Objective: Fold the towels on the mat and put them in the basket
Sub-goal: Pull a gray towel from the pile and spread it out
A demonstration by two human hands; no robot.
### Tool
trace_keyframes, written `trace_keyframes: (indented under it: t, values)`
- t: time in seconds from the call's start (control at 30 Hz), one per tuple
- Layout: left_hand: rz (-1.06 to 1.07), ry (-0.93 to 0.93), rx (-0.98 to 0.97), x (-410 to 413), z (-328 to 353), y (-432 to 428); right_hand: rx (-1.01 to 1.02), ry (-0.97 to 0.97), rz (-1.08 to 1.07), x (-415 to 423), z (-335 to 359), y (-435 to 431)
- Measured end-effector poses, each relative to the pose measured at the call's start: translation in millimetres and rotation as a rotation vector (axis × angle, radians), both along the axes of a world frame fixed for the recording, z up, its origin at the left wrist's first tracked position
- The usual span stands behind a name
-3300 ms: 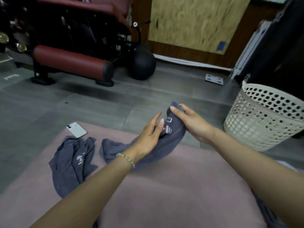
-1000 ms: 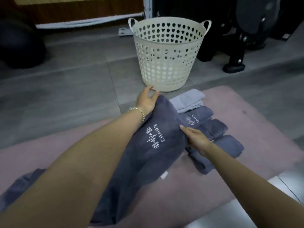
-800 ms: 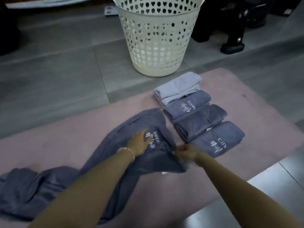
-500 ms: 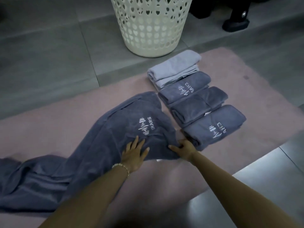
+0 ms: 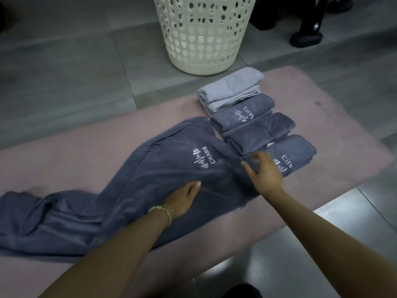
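Left hand (image 5: 182, 200) rests flat on the spread towel (image 5: 129, 190), right hand (image 5: 265, 176) open beside it, neither gripping. This looks like smoothing; next they'd likely pinch the edge beneath them.

The floor (image 5: 64, 67) is laid in large grey tiles with thin, paler joints running across and away from the viewer. At the top right a black foot (image 5: 306, 38) rests flat on the tiles, and a black post (image 5: 312, 16) rises from it, with a small silver bolt (image 5: 316, 24) on its side. Just left of it stands another black block (image 5: 266, 16), cut off by the upper edge. At the lower right the floor gives way to a smoother, glossy surface (image 5: 322, 244) that catches pale reflections. A dark shape (image 5: 242, 292) sits at the bottom edge, too cropped to identify.
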State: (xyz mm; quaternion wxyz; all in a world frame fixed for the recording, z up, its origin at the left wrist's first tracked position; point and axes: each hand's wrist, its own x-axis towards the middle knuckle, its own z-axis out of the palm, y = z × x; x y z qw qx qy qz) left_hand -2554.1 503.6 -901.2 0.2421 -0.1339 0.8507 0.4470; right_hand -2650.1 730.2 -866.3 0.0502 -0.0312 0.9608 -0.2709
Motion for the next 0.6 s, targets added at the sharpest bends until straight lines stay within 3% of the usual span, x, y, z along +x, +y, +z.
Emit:
trace_keyframes:
  t: [0.13,0.23,0.47,0.6]
  values:
    - [0.065,-0.055,-0.079,20,31,-60,0.098,-0.099,0.414,9,11,-50]
    - [0.092,-0.118,-0.178,46,45,-125,0.219,-0.205,0.604,22,18,-112]
    - [0.455,-0.030,-0.405,150,29,-259,0.204,-0.382,0.805,73,11,-266]
    - [0.548,-0.079,-0.509,207,8,-313,0.193,-0.474,0.976,107,-7,-331]
